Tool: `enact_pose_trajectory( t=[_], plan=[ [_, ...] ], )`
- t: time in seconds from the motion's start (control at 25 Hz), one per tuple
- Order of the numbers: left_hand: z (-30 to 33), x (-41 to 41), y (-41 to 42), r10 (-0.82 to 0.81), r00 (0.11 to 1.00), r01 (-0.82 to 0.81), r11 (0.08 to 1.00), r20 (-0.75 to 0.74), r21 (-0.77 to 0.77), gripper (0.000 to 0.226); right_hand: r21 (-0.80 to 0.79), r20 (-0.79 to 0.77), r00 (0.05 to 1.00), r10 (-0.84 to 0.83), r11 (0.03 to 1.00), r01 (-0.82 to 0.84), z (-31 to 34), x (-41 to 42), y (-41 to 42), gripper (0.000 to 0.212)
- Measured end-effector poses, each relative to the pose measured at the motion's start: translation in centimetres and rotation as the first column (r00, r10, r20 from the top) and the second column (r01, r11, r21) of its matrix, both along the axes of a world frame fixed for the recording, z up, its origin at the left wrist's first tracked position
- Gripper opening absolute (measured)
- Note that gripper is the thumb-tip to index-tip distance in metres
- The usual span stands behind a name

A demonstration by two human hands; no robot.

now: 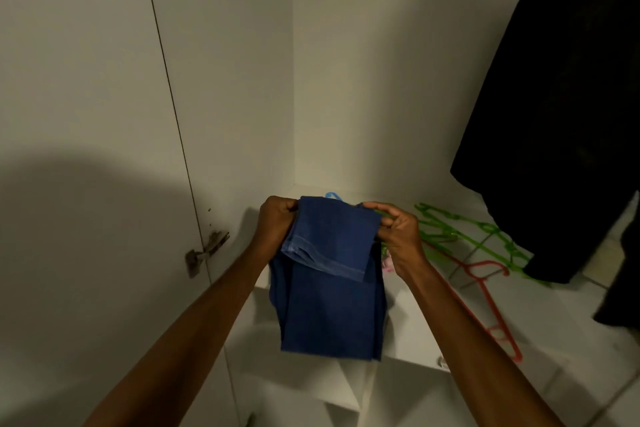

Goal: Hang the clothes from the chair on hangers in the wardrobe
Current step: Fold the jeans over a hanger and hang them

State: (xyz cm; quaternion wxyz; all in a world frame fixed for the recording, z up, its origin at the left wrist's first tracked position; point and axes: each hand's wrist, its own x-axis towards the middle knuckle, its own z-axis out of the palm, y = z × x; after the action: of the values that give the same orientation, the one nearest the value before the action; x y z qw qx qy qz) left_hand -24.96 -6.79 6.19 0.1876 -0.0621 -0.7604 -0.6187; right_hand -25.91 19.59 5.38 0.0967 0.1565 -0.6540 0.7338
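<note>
A pair of dark blue jeans (332, 291) hangs folded over a light blue hanger (333, 196), of which only the hook tip shows above the cloth. My left hand (277, 218) grips the left end of the fold. My right hand (398, 229) pinches the right end. Both hold the jeans in front of the open white wardrobe (363, 80), above its bottom shelf. Several green hangers (464, 236) and a red hanger (491, 295) lie on that shelf to the right.
A black garment (561, 114) hangs at the right inside the wardrobe. The wardrobe door (86, 114) stands open on the left, with a hinge (206, 253) near my left forearm. A small pink item (387, 265) lies on the shelf by my right wrist.
</note>
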Motion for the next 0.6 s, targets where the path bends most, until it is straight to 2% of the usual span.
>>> enact_pose_trajectory(
  t=[0.08,0.12,0.24,0.32,0.36,0.44,0.52,0.6],
  plan=[
    [0.5,-3.1,0.0,0.005,1.0,-0.005,1.0,-0.005,0.0,0.041,0.025,0.007,0.991,-0.137,0.99,0.137,0.3,-2.8,-0.9,0.031],
    [0.4,-5.0,0.1,0.003,1.0,-0.003,1.0,0.016,0.004,0.043,0.032,0.007,0.981,-0.195,0.98,0.194,0.5,-4.2,-1.4,0.034],
    [0.4,-11.0,0.5,0.002,0.982,-0.021,0.994,0.187,0.103,0.032,0.105,0.04,0.956,-0.291,0.953,0.285,0.5,-9.1,-2.1,0.053],
    [-0.9,-14.8,0.4,0.019,0.947,-0.061,0.991,0.322,0.119,0.018,0.239,0.11,0.938,-0.328,0.925,0.296,-1.2,-13.4,-2.4,0.048],
    [-1.9,-16.2,0.3,0.012,0.929,-0.05,0.995,0.369,0.092,0.021,0.375,0.146,0.919,-0.366,0.88,0.291,-2.3,-15.0,-2.6,0.044],
    [-4.5,-18.5,0.0,0.0,0.884,-0.004,1.0,0.467,0.006,0.043,0.661,0.153,0.874,-0.462,0.705,0.257,-4.8,-17.3,-2.8,0.042],
    [-7.1,-20.4,-0.5,0.007,0.867,0.03,0.997,0.498,-0.066,0.046,0.751,0.133,0.853,-0.505,0.613,0.246,-6.9,-18.3,-3.1,0.039],
    [-8.1,-21.3,-1.0,0.03,0.895,0.035,0.99,0.445,-0.136,0.041,0.752,0.09,0.843,-0.53,0.592,0.292,-7.1,-18.3,-3.5,0.035]
  ],
)
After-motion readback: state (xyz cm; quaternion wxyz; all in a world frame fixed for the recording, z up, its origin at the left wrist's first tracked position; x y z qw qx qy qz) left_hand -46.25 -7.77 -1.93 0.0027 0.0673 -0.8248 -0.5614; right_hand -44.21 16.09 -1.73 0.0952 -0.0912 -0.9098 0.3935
